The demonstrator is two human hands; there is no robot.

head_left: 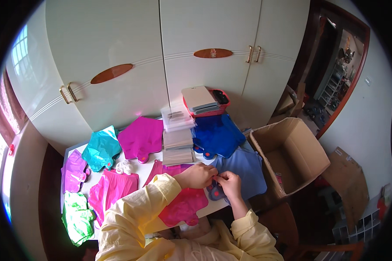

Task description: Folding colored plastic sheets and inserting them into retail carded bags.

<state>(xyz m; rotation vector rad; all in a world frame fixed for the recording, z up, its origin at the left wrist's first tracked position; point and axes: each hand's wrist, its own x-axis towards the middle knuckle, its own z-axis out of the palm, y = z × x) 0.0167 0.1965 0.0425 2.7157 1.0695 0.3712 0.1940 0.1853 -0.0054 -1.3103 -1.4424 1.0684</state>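
Observation:
My left hand (195,175) and my right hand (229,183) meet fingertip to fingertip above the table's front half. Both are closed in a pinch. Whatever lies between the fingertips is too small and hidden to make out. Just below them is the dark rounded end (216,192) of a grey-blue flat sheet (244,172), with a red dot on it. Under my left wrist lies a shiny hot-pink foil sheet (185,206), resembling an uninflated foil balloon. Stacks of pale flat cards (177,156) lie beyond my left hand.
More flat foil sheets cover the table: blue (220,135), magenta (141,135), teal (101,148), purple (74,172), green (77,217), and pink (111,191). White cord (124,167) lies among them. A pink basket (222,108) stands behind; an open cardboard box (292,156) is at right.

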